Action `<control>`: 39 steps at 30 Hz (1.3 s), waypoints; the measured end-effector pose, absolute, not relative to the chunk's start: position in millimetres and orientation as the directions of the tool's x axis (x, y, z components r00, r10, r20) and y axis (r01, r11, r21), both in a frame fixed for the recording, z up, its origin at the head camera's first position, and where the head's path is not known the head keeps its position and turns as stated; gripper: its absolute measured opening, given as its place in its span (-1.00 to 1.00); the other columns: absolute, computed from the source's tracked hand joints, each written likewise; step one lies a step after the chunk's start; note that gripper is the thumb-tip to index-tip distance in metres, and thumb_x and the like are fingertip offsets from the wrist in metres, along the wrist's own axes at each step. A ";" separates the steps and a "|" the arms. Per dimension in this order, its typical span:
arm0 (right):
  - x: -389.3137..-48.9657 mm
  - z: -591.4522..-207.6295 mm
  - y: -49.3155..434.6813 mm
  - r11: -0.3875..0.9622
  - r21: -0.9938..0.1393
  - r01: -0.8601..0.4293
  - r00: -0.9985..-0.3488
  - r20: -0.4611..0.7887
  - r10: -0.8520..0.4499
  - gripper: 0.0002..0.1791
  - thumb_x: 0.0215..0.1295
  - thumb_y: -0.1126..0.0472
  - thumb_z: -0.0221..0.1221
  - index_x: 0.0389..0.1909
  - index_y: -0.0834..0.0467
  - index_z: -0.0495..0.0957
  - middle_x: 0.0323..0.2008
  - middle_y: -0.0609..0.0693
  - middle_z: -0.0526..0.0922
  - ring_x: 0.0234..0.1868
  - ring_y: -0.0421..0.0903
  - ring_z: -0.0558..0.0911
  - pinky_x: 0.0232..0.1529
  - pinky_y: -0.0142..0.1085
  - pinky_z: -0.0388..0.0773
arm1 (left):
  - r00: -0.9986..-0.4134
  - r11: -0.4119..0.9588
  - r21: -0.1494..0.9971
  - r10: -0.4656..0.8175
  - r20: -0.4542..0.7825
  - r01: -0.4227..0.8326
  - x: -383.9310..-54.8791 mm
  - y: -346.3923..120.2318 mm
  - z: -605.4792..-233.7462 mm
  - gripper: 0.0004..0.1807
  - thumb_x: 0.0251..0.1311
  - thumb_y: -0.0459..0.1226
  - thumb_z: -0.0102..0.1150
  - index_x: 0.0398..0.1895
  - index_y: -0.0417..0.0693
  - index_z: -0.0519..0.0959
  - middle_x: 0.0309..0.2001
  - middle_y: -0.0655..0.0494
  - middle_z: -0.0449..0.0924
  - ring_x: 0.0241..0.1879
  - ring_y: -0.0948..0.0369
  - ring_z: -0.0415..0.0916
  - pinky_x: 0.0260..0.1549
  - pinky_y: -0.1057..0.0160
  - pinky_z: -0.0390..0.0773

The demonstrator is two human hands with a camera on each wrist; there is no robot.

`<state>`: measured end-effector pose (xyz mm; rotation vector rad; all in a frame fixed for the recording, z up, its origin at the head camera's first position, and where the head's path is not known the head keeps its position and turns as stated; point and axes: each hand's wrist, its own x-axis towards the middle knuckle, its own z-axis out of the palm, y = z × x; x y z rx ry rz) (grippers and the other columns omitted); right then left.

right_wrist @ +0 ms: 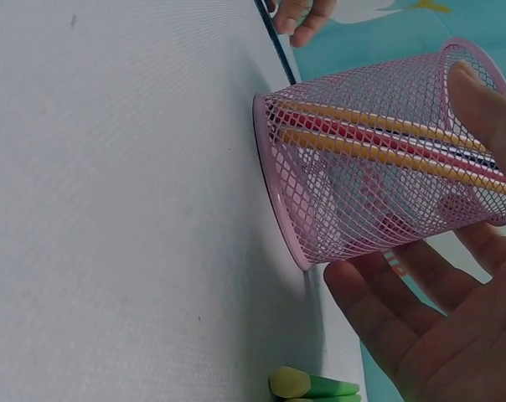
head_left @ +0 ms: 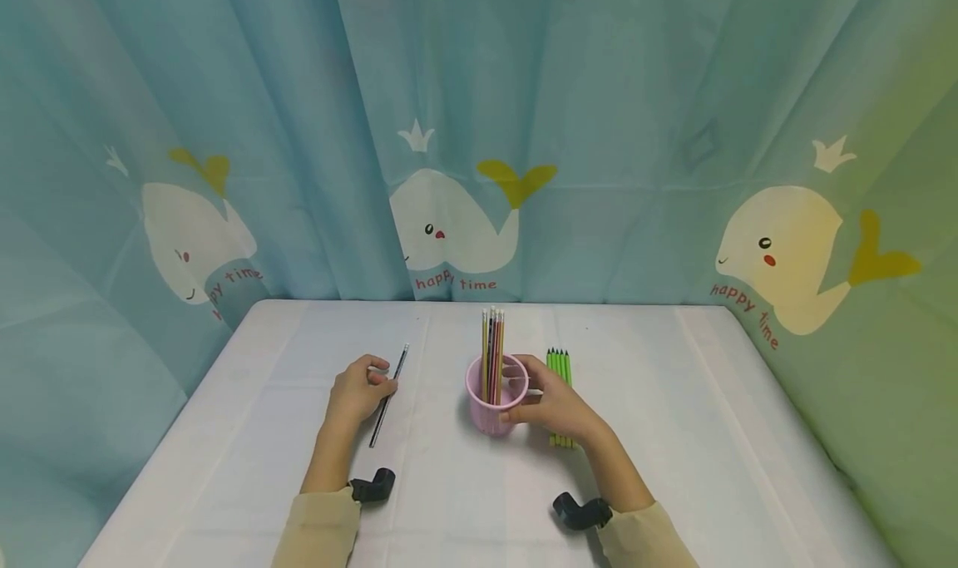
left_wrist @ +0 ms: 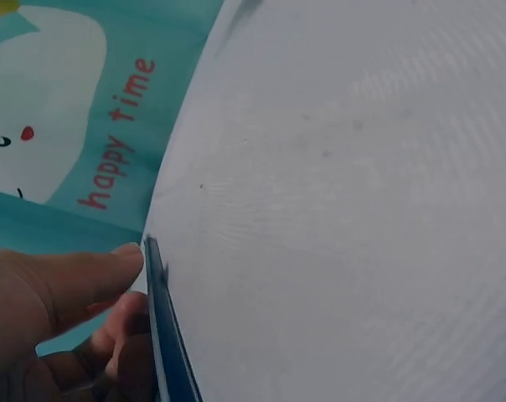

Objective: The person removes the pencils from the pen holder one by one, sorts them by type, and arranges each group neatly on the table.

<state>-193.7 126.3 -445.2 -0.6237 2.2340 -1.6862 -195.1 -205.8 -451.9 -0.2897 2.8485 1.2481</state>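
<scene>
With the pink mesh cup [head_left: 491,422] as the clock's centre and twelve pointing away from the person, two tan sleeves [head_left: 320,522] and two black wrist cameras [head_left: 378,486] lay nearest, at eight and five. The tabletop [head_left: 688,435] ran past the bottom of the view; its side edges lay well out at nine and three, leaving room beyond both hands and between them. At nine, the left hand [head_left: 359,389] bent its fingers at one dark pencil [head_left: 382,416], touching it, though whether they pinched it I could not tell. The right hand [head_left: 561,406], at three, held the cup between thumb and fingers. At least four pencils [head_left: 491,352] stood in the cup, overlapping. At least four green pencils [head_left: 559,372] lay side by side at three, partly blocked by the right hand. Past the far edge, at twelve, a blue-green curtain [head_left: 614,135] closed off the space, with three whale prints [head_left: 456,227] at ten, just before twelve, and two.
</scene>
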 end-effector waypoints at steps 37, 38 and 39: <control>-192.3 -447.4 125.4 0.215 -0.959 -0.184 -0.866 0.055 -0.498 -0.11 -0.01 0.28 0.51 0.37 0.11 0.32 0.26 0.16 0.49 0.24 0.18 0.52 0.16 -0.11 0.58 | -0.872 0.510 0.728 0.414 0.260 0.459 -174.6 -109.8 -428.6 -0.38 0.31 0.06 0.21 0.41 0.17 0.41 0.51 -0.02 0.16 0.46 -0.14 0.15 0.30 -0.33 0.24; -192.3 -447.4 125.5 0.221 -0.958 -0.185 -0.866 0.052 -0.497 -0.11 -0.01 0.28 0.51 0.37 0.11 0.32 0.26 0.15 0.49 0.24 0.18 0.52 0.16 -0.12 0.58 | -0.871 0.509 0.729 0.422 0.253 0.458 -174.3 -109.0 -429.1 -0.37 0.32 0.07 0.20 0.42 0.17 0.39 0.51 -0.01 0.16 0.46 -0.14 0.14 0.30 -0.33 0.24; -192.3 -447.5 125.7 0.224 -0.957 -0.183 -0.868 0.050 -0.495 -0.11 -0.01 0.27 0.52 0.37 0.11 0.32 0.25 0.15 0.49 0.24 0.17 0.52 0.15 -0.12 0.58 | -0.869 0.505 0.731 0.428 0.249 0.459 -174.0 -108.3 -429.2 -0.37 0.33 0.06 0.19 0.43 0.16 0.38 0.51 -0.01 0.17 0.46 -0.13 0.14 0.31 -0.32 0.24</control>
